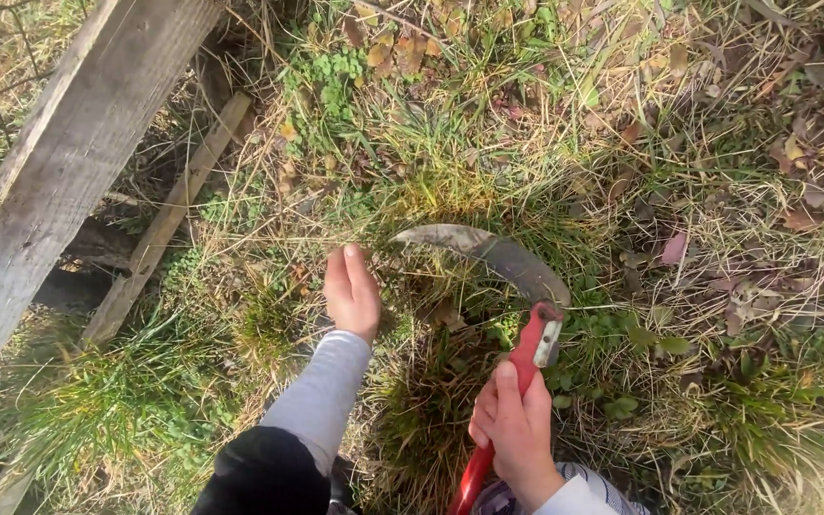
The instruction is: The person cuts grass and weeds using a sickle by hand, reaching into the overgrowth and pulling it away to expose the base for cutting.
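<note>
The sickle lies at the centre of the view, over a grass tuft. Its curved grey blade arcs up and to the left from the red handle; the tip points toward the left hand. The lower end of the handle is cut off by the bottom edge of the frame.

The right hand is closed around the handle below the blade joint, thumb laid along the grip. The fingers wrap behind and are mostly hidden.

The left hand sits just left of the blade tip, fingers curled down into the grass. Whether it grips any stems cannot be determined; the fingertips are hidden in the growth. A grey sleeve covers the forearm.

Dry leaves lie scattered right of the sickle. Well left of the sickle, a weathered plank runs diagonally, with a thinner slat beside it; both are cut off at the frame edges.
</note>
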